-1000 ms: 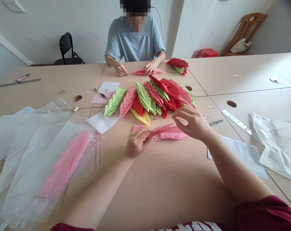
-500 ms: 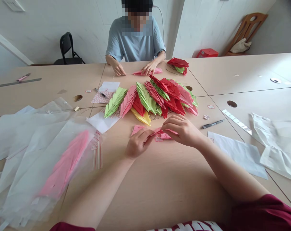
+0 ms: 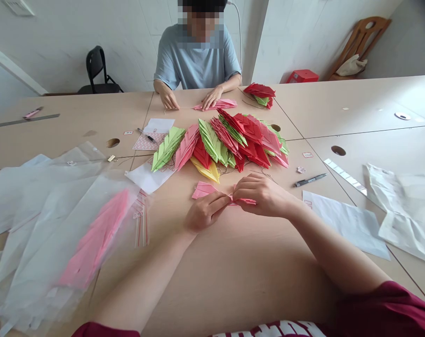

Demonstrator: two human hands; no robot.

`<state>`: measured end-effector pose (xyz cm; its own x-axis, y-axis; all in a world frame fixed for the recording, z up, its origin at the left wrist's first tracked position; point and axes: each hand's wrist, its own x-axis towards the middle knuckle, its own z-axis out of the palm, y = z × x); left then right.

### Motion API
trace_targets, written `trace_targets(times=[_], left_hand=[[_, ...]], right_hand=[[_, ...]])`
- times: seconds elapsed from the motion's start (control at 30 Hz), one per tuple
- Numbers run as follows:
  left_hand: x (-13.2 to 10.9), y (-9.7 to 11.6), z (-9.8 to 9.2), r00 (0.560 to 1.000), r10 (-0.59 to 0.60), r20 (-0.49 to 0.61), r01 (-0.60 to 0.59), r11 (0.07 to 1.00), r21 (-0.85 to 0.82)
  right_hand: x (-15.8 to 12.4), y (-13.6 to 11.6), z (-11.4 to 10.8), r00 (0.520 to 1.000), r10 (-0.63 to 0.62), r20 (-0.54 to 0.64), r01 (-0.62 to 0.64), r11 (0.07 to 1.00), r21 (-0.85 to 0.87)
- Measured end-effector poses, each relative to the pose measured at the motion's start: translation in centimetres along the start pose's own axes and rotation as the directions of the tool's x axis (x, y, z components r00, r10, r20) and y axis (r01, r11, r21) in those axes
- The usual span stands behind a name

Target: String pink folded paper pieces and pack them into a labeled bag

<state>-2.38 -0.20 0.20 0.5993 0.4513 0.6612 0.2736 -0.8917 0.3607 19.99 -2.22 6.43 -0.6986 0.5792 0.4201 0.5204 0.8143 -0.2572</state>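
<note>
My left hand (image 3: 205,211) and my right hand (image 3: 263,195) meet low in the middle of the table, pinching a pink folded-paper strand (image 3: 244,201) between them. Its wider pink end (image 3: 203,190) sticks out past my left fingers, and my fingers hide much of the rest. Just beyond my hands lies a big heap of red, pink, green and yellow folded-paper strands (image 3: 216,145). Across the table, a co-worker's hands rest on another pink strand (image 3: 216,105).
Clear plastic bags (image 3: 65,220), one holding pink paper, spread over the left side. A black pen (image 3: 310,179) and white paper sheets (image 3: 342,224) lie to the right. A printed label sheet (image 3: 145,141) lies beyond the bags, and a smaller red-and-green pile (image 3: 260,95) sits by the co-worker.
My hands have drawn closer together, with the right hand moving left. The pink strand between them is now gathered into a shorter, narrower bunch. The co-worker's hands have spread apart.
</note>
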Motion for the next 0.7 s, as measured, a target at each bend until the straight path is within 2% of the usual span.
trace_targets(times=[0.37,0.53,0.63,0.7], left_hand=[[0.3,-0.1,-0.4,0.991,-0.073,-0.11,0.072,0.997,-0.02],[0.5,0.0,-0.5,0.984,-0.108,-0.142,0.1,0.993,-0.062],[0.3,-0.2,-0.5,0.966,-0.182,-0.184,0.166,0.981,-0.1],[0.1,-0.5,-0.5,0.94,-0.276,-0.201,0.25,0.958,-0.143]], right_hand=[[-1.0,1.1,-2.2,0.993,0.104,0.06,-0.111,0.987,0.12],[-1.5,1.5,-3.3,0.98,0.185,0.07,-0.191,0.976,0.102],[-2.0,2.1,-4.0,0.971,0.236,0.036,-0.238,0.968,0.079],[-2.2,2.4,-4.2,0.956,0.292,-0.034,-0.287,0.952,0.106]])
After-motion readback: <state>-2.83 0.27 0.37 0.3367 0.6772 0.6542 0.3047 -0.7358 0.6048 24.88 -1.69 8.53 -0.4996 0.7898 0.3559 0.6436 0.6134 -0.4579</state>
